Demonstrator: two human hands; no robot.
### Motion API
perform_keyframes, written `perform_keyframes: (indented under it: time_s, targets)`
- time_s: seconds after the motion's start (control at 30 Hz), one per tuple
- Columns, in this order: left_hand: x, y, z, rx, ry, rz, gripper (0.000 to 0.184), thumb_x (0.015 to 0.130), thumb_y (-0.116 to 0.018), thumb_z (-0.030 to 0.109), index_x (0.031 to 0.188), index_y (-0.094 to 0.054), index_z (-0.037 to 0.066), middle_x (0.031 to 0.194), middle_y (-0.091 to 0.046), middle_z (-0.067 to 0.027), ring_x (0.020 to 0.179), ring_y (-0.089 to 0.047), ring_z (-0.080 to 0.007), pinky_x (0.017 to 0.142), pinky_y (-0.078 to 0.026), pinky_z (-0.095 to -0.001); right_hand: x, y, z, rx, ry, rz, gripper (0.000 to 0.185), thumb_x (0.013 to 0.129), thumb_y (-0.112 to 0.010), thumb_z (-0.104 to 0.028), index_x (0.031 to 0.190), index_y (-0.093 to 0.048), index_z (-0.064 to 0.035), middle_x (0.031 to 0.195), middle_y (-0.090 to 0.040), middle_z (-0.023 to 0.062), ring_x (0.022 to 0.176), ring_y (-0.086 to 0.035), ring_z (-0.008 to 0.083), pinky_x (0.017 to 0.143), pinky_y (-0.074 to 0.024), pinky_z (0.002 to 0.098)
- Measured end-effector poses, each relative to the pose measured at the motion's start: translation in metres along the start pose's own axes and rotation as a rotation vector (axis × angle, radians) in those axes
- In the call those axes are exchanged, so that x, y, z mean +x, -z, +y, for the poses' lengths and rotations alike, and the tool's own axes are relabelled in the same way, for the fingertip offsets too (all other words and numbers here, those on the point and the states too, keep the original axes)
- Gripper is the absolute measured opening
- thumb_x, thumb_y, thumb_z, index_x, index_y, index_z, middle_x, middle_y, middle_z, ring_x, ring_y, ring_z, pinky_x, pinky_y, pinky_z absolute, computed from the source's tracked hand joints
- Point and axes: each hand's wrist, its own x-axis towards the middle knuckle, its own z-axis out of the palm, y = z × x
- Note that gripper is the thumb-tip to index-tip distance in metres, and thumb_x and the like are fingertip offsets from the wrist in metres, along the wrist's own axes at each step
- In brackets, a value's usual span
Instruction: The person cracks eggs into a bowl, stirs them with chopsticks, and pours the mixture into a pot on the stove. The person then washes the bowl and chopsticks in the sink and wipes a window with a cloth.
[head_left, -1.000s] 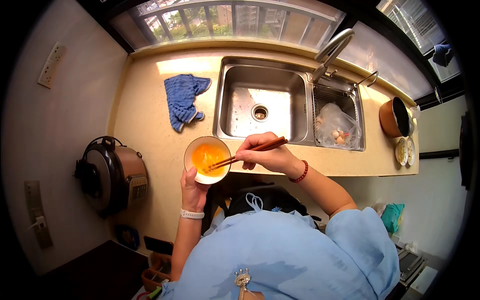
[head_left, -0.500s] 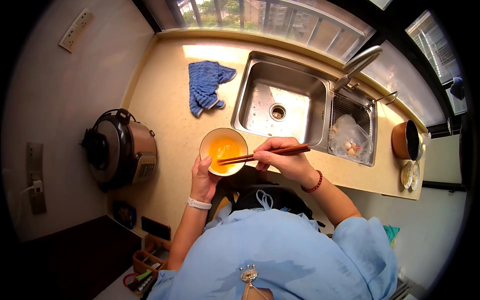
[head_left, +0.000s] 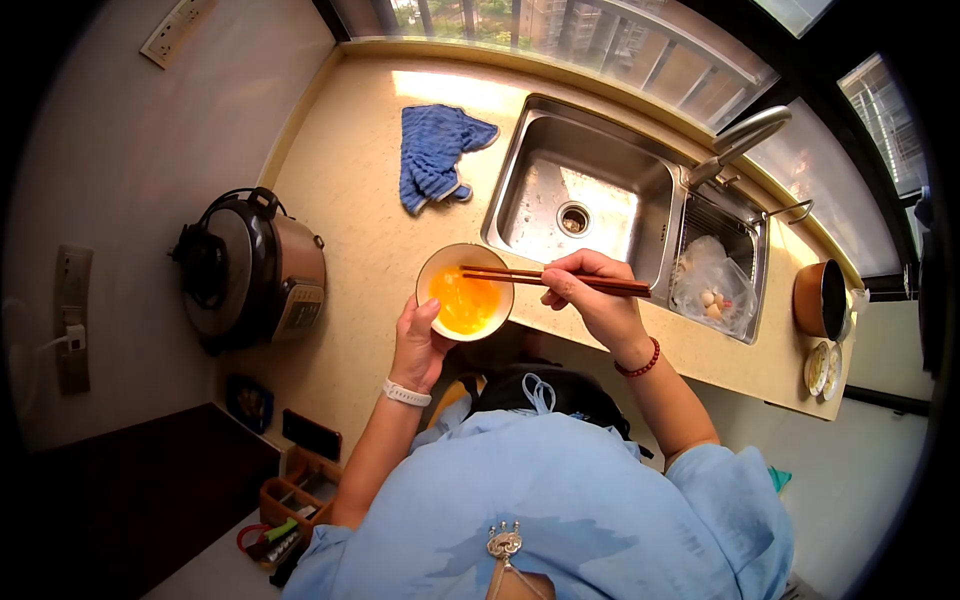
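My left hand [head_left: 421, 345] is closed round the lower left side of a pale bowl [head_left: 427, 272], its thumb up at the rim. Yellow beaten egg [head_left: 468, 303] lies in the bowl. Dark reddish-brown chopsticks [head_left: 600, 283] are gripped in my right hand [head_left: 592, 300], to the right of the bowl. Their tips reach over the rim into the bowl at the upper part of the egg; whether they touch the liquid is hard to tell. The bowl is held at the counter's front edge.
A steel sink [head_left: 510, 215] with a faucet [head_left: 750, 135] is set into the counter. In its side basin lies a plastic bag [head_left: 715, 290] with eggs. A blue cloth [head_left: 435, 155], a pressure cooker [head_left: 240, 270], a copper-coloured pot [head_left: 808, 300] and small dishes [head_left: 818, 368] stand around.
In the bowl, the chopstick tips have gone from the lower left part to the upper part. The whole view has shifted slightly. Both hands keep their grip.
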Motion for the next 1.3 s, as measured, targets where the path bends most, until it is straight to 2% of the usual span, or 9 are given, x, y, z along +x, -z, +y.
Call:
perform_keyframes:
  time_s: [0.1,0.23,0.3,0.43,0.53,0.63,1.1,1.17,1.3]
  targets:
    - [0.002,-0.002,0.001,-0.006,-0.022,-0.018,0.048,0.090,-0.063,0.023,0.131,-0.046,0.003,0.120,-0.061,-0.0112,0.107,-0.065,-0.0220,0.090,-0.057,-0.0364,-0.005,-0.004,-0.007,-0.065,-0.042,-0.240,0.011,0.090,-0.068,-0.007,0.093,-0.067,0.0037,0.081,-0.070,0.0097,0.072,-0.069,0.0142,0.065,-0.0569,0.0238]
    - [0.000,-0.002,0.004,0.013,-0.012,-0.003,0.049,0.090,-0.064,0.023,0.132,-0.046,0.003,0.120,-0.062,-0.0104,0.107,-0.065,-0.0205,0.090,-0.057,-0.0350,0.006,0.004,-0.007,-0.108,0.006,0.057,0.011,0.089,-0.069,-0.006,0.092,-0.067,0.0040,0.079,-0.069,0.0096,0.068,-0.068,0.0135,0.063,-0.0568,0.0240]
    - [-0.001,-0.005,0.006,0.039,-0.022,0.008,0.050,0.088,-0.066,0.024,0.130,-0.048,0.003,0.119,-0.062,-0.0093,0.104,-0.065,-0.0191,0.089,-0.057,-0.0343,0.000,0.002,-0.014,-0.113,-0.140,-0.229,0.012,0.090,-0.068,-0.007,0.092,-0.067,0.0046,0.078,-0.069,0.0094,0.066,-0.068,0.0136,0.062,-0.0571,0.0251]
    - [-0.001,0.001,0.002,0.020,-0.026,-0.001,0.051,0.088,-0.067,0.025,0.130,-0.049,0.003,0.118,-0.062,-0.0090,0.105,-0.065,-0.0187,0.088,-0.058,-0.0344,0.011,0.002,-0.019,-0.157,0.051,0.070,0.014,0.088,-0.069,-0.008,0.093,-0.068,0.0055,0.079,-0.069,0.0094,0.069,-0.068,0.0129,0.063,-0.0554,0.0239]
    - [-0.003,-0.001,0.006,0.023,-0.021,-0.011,0.051,0.088,-0.068,0.026,0.130,-0.049,0.003,0.118,-0.062,-0.0087,0.106,-0.065,-0.0187,0.088,-0.057,-0.0351,0.005,-0.006,-0.024,-0.109,-0.078,-0.264,0.013,0.089,-0.068,-0.007,0.089,-0.069,0.0055,0.076,-0.069,0.0092,0.069,-0.067,0.0125,0.062,-0.0552,0.0238]
    - [-0.005,-0.002,0.007,0.009,-0.034,-0.016,0.051,0.088,-0.068,0.027,0.130,-0.050,0.003,0.118,-0.062,-0.0081,0.106,-0.065,-0.0182,0.088,-0.058,-0.0360,0.013,-0.006,-0.023,-0.072,0.057,0.059,0.012,0.089,-0.068,-0.008,0.090,-0.069,0.0042,0.073,-0.068,0.0085,0.068,-0.067,0.0118,0.063,-0.0548,0.0235]
    - [-0.012,0.008,0.013,-0.025,-0.054,0.002,0.050,0.090,-0.066,0.029,0.132,-0.049,0.008,0.117,-0.062,-0.0039,0.104,-0.065,-0.0146,0.084,-0.058,-0.0344,0.023,-0.012,-0.024,-0.166,0.052,-0.026,0.013,0.089,-0.069,-0.006,0.092,-0.067,0.0063,0.079,-0.069,0.0116,0.065,-0.069,0.0180,0.062,-0.0578,0.0268]
    - [-0.009,0.013,0.011,-0.020,-0.044,0.022,0.050,0.090,-0.065,0.031,0.132,-0.049,0.008,0.116,-0.062,-0.0035,0.103,-0.065,-0.0142,0.083,-0.059,-0.0338,0.016,-0.019,-0.025,-0.101,-0.090,-0.275,0.013,0.089,-0.068,-0.007,0.093,-0.067,0.0058,0.077,-0.070,0.0120,0.067,-0.070,0.0176,0.062,-0.0578,0.0262]
    - [-0.011,0.020,0.012,-0.016,-0.059,0.023,0.048,0.090,-0.066,0.032,0.130,-0.051,0.009,0.113,-0.062,-0.0033,0.100,-0.066,-0.0143,0.082,-0.059,-0.0343,0.023,-0.025,-0.022,-0.111,0.098,-0.033,0.013,0.089,-0.069,-0.007,0.093,-0.068,0.0051,0.075,-0.070,0.0106,0.065,-0.069,0.0168,0.061,-0.0580,0.0262]
